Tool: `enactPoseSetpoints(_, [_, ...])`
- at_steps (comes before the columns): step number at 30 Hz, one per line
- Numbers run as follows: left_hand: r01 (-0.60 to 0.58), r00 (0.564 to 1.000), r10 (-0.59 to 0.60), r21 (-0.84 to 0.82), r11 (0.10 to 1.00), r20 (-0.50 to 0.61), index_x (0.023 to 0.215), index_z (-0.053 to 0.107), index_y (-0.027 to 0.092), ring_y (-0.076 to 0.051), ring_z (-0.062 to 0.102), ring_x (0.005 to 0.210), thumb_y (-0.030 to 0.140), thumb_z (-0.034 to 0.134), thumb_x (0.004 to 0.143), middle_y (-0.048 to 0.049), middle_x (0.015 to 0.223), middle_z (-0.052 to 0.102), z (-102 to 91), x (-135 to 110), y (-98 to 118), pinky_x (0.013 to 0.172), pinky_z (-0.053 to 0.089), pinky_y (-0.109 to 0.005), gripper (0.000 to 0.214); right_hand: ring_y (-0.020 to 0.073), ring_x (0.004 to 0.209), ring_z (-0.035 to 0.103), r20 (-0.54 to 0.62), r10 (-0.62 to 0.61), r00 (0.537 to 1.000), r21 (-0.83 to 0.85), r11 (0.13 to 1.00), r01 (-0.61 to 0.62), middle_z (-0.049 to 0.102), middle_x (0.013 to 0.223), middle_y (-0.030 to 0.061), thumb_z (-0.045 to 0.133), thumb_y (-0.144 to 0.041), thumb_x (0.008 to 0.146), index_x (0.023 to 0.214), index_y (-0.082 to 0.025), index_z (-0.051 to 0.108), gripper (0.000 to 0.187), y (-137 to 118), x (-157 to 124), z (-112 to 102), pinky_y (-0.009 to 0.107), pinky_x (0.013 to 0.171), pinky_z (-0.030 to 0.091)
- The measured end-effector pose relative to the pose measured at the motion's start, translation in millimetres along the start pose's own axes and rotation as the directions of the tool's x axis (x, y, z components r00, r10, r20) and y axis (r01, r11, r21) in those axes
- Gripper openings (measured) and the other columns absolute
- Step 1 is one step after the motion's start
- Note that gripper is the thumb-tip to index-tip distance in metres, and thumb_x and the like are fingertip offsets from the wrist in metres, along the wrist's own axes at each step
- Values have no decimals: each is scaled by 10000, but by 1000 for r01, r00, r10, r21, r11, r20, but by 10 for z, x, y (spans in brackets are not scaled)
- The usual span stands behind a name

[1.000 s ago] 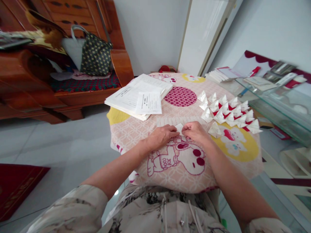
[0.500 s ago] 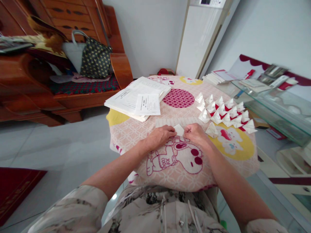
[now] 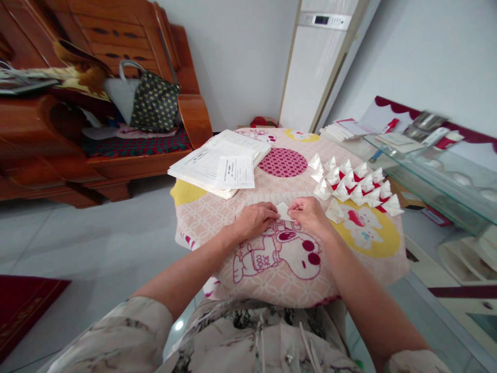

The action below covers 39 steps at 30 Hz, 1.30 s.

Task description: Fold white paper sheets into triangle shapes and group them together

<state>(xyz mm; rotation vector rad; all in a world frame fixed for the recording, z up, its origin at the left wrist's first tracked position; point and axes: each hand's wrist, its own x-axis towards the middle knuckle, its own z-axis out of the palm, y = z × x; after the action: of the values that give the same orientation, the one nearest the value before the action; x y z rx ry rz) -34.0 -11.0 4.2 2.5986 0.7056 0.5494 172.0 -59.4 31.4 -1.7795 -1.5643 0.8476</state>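
Observation:
A small folded piece of white paper lies between my hands, low over the table near its front. My left hand is closed on the paper's left side. On its right side, my right hand pinches the edge with thumb and bent fingers. To the right stand several folded white paper pieces with pointed tips, grouped in rows with red showing between them. One folded paper piece sits apart, close to my right hand.
A stack of printed paper sheets lies on the patterned tablecloth at the left. At the right is a glass shelf carrying cups and papers. A wooden sofa with a dark patterned bag stands back left.
My view has shifted slightly, so the scene sits a little differently. Both hands stay on the paper; the right fingers have moved slightly inward over its edge.

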Motion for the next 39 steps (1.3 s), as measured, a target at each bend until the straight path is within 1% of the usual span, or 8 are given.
enactPoseSetpoints(4, [149, 988, -151, -89, 985, -21, 962, 749, 187, -163, 677, 911, 147, 569, 853, -46, 1019, 724, 4, 113, -19, 848, 529, -291, 214, 115, 490, 547, 7, -10, 1000, -103, 995, 10, 593, 515, -19, 654, -143, 680, 629, -163, 637, 58, -1, 83, 181, 223, 509, 379])
enactPoseSetpoints(9, [351, 933, -355, -74, 934, -64, 926, 685, 157, -175, 641, 778, 230, 694, 741, -49, 877, 692, 54, 300, 21, 733, 517, -297, 198, 123, 526, 559, -24, -37, 999, -160, 987, 32, 591, 517, -22, 665, -137, 680, 639, -161, 660, 48, 80, 118, 197, 225, 535, 378])
enactPoseSetpoints(20, [331, 937, -344, -164, 929, -59, 934, 693, 139, -165, 616, 770, 109, 673, 636, -46, 885, 687, 43, 298, -163, 704, 507, -285, 299, 128, 518, 555, -37, -32, 999, -158, 987, 26, 582, 508, -26, 663, -134, 671, 658, -159, 669, 29, 103, 133, 213, 232, 552, 394])
enactPoseSetpoints(29, [268, 962, -272, -276, 923, 24, 1008, 755, 163, -140, 680, 847, -36, 483, 629, -24, 939, 763, -51, 186, -350, 770, 533, -230, 508, 125, 505, 556, -79, -24, 997, -117, 993, 15, 608, 527, -17, 653, -152, 653, 629, -164, 656, 27, 120, 126, 233, 230, 534, 402])
enactPoseSetpoints(32, [258, 957, -286, -320, 911, -43, 1001, 766, 155, -141, 691, 874, -42, 450, 638, -36, 969, 772, -36, 146, -395, 819, 545, -236, 520, 146, 549, 590, -183, -44, 982, -52, 998, 35, 648, 590, -3, 666, -179, 660, 659, -174, 661, 8, 183, 130, 232, 240, 542, 425])
enactPoseSetpoints(35, [287, 931, -347, -352, 891, -117, 1033, 760, 151, -138, 701, 835, -43, 428, 645, -38, 957, 771, 26, 135, -406, 788, 560, -227, 546, 186, 663, 637, -333, -166, 928, -91, 985, 144, 696, 695, 31, 675, -236, 700, 721, -183, 681, 57, 241, 152, 208, 287, 649, 485])
enactPoseSetpoints(37, [287, 912, -369, -364, 886, -179, 1060, 752, 158, -138, 705, 841, -45, 419, 645, -34, 966, 768, 73, 138, -397, 792, 564, -225, 570, 220, 790, 663, -347, -266, 899, -146, 963, 228, 730, 826, 67, 697, -246, 699, 832, -179, 716, 151, 263, 177, 202, 333, 759, 508])
enactPoseSetpoints(39, [274, 901, -372, -371, 887, -224, 1090, 741, 146, -147, 707, 848, -43, 420, 652, -46, 966, 765, 111, 140, -389, 798, 568, -236, 575, 240, 864, 664, -294, -309, 905, -169, 948, 269, 737, 912, 85, 736, -227, 663, 978, -174, 732, 319, 271, 203, 218, 363, 815, 508])
